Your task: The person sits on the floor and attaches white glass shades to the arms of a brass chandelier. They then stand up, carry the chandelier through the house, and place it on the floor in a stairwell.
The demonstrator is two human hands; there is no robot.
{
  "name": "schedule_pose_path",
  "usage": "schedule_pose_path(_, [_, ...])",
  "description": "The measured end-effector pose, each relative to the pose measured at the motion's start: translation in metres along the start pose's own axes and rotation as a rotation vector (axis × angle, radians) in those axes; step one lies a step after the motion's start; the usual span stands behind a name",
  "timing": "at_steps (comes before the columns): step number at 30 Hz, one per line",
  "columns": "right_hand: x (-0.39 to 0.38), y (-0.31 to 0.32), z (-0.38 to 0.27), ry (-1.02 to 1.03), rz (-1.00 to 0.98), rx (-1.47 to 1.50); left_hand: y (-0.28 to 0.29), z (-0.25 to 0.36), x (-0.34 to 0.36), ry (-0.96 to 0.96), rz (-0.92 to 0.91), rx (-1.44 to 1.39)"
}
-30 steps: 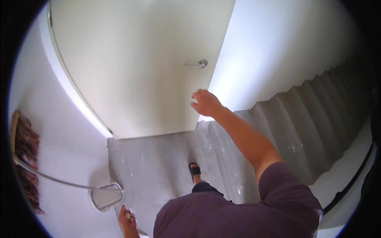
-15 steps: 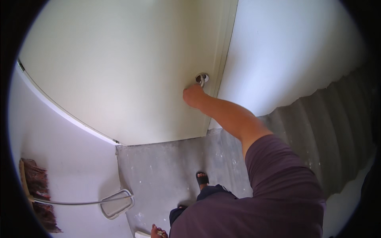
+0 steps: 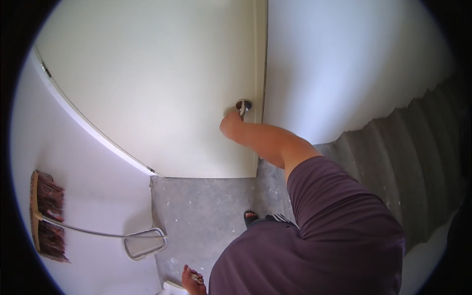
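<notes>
A flat cream door stands in front of me, with hinges along its left side. Near its right edge sits a metal door handle on a round plate. My right hand is closed around that handle, the arm stretched forward across my body; the fingers are mostly hidden behind the back of the hand. Low at the bottom edge, my left hand is closed on a small pale, metallic-looking object that is too small to name.
A broom with reddish-brown bristles leans at the left wall, its handle crossing a long-handled dustpan. Grey concrete steps lie to the right beside a white wall. Below me is a grey concrete floor.
The door's right edge has swung a little toward me, with my right hand still on the handle. My left hand shows more fully, and the view has shifted slightly.
</notes>
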State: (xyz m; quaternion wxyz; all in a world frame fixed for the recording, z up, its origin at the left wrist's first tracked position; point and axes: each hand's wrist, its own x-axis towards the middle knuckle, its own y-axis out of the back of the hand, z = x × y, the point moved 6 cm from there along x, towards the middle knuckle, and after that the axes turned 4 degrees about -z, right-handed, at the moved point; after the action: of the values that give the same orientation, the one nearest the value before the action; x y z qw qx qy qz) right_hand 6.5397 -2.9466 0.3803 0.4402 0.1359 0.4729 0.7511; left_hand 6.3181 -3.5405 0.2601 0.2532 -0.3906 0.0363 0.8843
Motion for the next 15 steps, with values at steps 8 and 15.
schedule_pose_path(8, [-0.132, 0.027, -0.137, 0.030, 0.210, 0.256, 0.020, -0.112, -0.022, -0.118, -0.264, 0.579])
schedule_pose_path(15, [-0.327, 0.157, -0.271, 0.840, 0.904, 0.919, 0.022, -0.182, 0.058, -0.087, -0.314, 0.804])
